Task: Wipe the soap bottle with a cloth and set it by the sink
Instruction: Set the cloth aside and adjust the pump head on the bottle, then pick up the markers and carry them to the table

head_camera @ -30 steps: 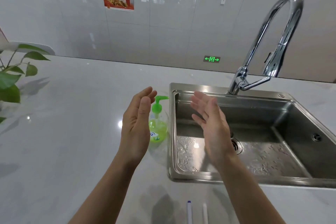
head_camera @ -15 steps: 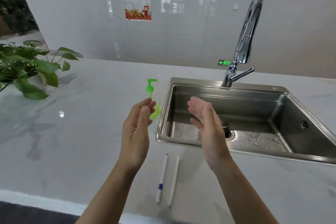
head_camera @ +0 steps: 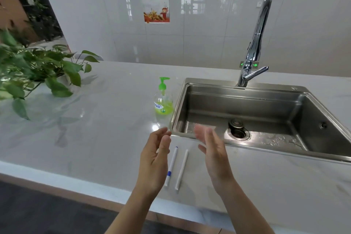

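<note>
A clear soap bottle point(head_camera: 163, 103) with a green pump and green liquid stands upright on the white counter, just left of the steel sink point(head_camera: 245, 150). My left hand point(head_camera: 154, 159) and my right hand point(head_camera: 212, 152) hover over the counter's front, palms facing each other, fingers apart, holding nothing. Both hands are nearer to me than the bottle and do not touch it. No cloth is in view.
Two white pens point(head_camera: 171, 165) lie on the counter between my hands. A tall chrome tap point(head_camera: 256, 43) rises behind the sink. A leafy green plant point(head_camera: 34, 74) sits at the far left. The counter's front edge point(head_camera: 76, 178) runs below my wrists.
The view has pulled back from the counter, so the bottle now stands fully visible beyond my fingertips. My hands stay apart and empty, lower in the view.
</note>
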